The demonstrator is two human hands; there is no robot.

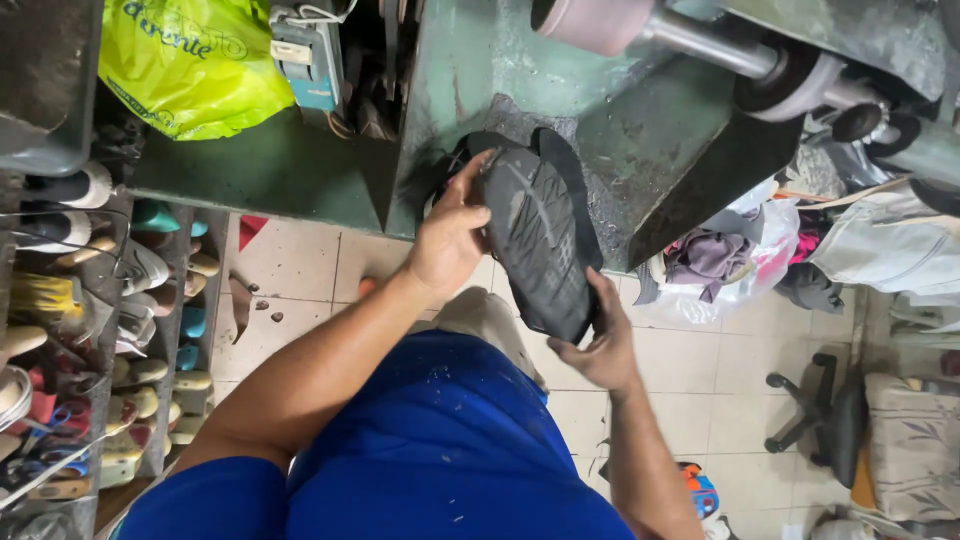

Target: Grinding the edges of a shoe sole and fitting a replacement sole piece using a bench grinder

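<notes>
Blue cloth over the person's lap (440, 450) fills the near foreground, and both forearms rise from it toward a dark shoe sole (540, 240) held up in front of the green machine (600, 110). That sole's long axis slants from its upper end, near the machine's front face, down to its lower end toward the lap. The left hand (448, 240) lies on the upper left edge, fingers curled over the rim; the right hand (600, 345) cups the lower end from below, fingers wrapped round it. Both sit about equally near. Whether the sole's far end touches the machine I cannot tell. Its underside is hidden, and the pink wheel (590, 20) above is cut off.
</notes>
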